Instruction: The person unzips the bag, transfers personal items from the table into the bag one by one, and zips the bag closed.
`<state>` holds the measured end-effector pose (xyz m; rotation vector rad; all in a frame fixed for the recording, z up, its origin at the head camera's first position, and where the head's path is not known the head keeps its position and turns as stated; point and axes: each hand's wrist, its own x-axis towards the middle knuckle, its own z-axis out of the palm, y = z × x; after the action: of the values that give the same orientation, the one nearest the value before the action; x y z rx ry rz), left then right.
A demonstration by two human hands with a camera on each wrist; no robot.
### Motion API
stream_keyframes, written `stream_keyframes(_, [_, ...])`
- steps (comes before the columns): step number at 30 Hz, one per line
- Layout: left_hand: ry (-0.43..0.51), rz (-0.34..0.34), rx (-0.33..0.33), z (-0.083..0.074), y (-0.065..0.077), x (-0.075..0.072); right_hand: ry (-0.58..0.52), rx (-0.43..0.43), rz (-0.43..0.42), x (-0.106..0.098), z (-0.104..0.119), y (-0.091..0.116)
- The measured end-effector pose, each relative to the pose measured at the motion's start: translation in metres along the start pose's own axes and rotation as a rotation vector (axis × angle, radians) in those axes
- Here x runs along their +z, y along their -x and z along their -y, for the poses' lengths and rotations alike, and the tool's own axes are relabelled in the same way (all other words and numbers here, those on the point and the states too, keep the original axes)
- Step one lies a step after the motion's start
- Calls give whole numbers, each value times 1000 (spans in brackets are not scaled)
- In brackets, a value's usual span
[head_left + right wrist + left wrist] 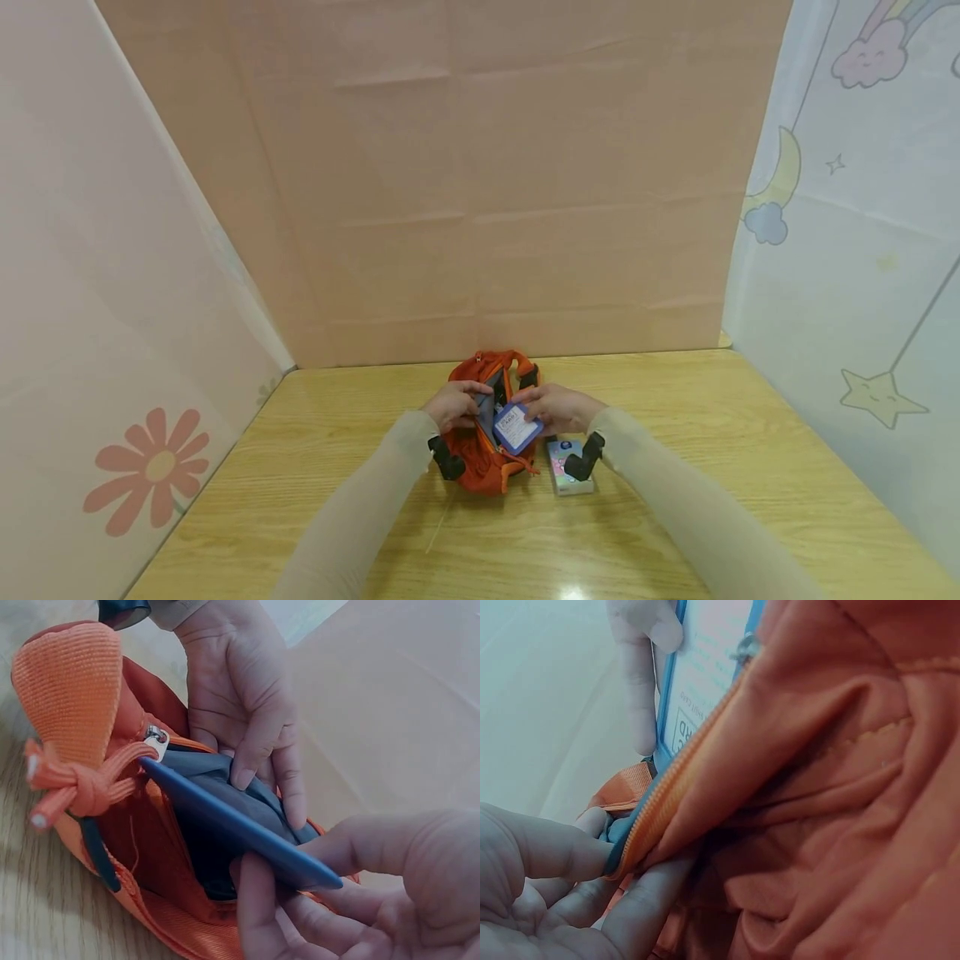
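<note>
An orange-red backpack (480, 467) lies on the table with its zipped opening spread wide, showing a grey lining (247, 791). My left hand (452, 405) pinches the zipper edge (660, 799) of that opening between thumb and fingers. In my right hand (558, 408) is a flat card holder (517, 428) with a blue frame and a white printed face. The right wrist view shows the holder's thin blue edge (240, 825) tilted over the opening, gripped at one end by the thumb and fingers. A metal zipper pull (156, 741) with an orange knotted cord (86, 787) sits by its far corner.
A small pastel box (570, 487) with printed pictures lies just right of the backpack, partly under my right wrist. The wooden table (360, 475) meets a peach cloth backdrop (480, 250) behind and pale printed curtains (847, 275) at the sides.
</note>
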<state>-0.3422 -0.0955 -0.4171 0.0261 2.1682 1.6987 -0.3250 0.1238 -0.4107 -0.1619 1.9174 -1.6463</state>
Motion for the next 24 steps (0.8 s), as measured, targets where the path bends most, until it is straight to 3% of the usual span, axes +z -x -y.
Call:
stream_keyframes(14, [-2, -16, -7, 2, -1, 1, -65, -61, -27, 0, -3, -5])
stream_keyframes(24, [-28, -28, -14, 2, -2, 1, -65, -106, 68, -1, -6, -4])
